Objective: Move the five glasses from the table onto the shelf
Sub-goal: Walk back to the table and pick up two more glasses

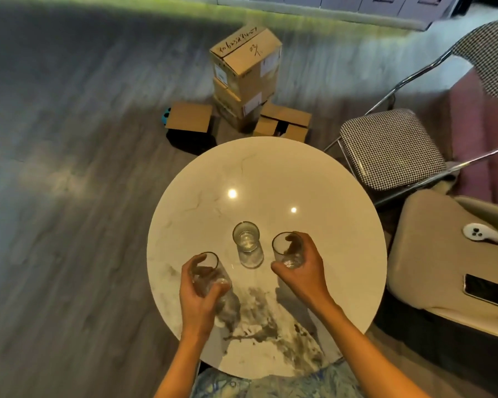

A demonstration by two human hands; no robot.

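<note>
On the round marble table (pixel 270 173) three glasses show (the shelf is out of view). The likely mishap is a smooth wall slipping from a one-handed grip, or a knock against the middle glass (pixel 247 244), which stands free between the two hands. The left hand (pixel 197 294) curls round the left glass (pixel 209 271), and the right hand (pixel 302 268) wraps the right glass (pixel 288 249).

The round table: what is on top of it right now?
One glass stands free near the middle. The left hand grips a second glass, the right hand a third glass. The hands hide whether those rest on the table.
</note>
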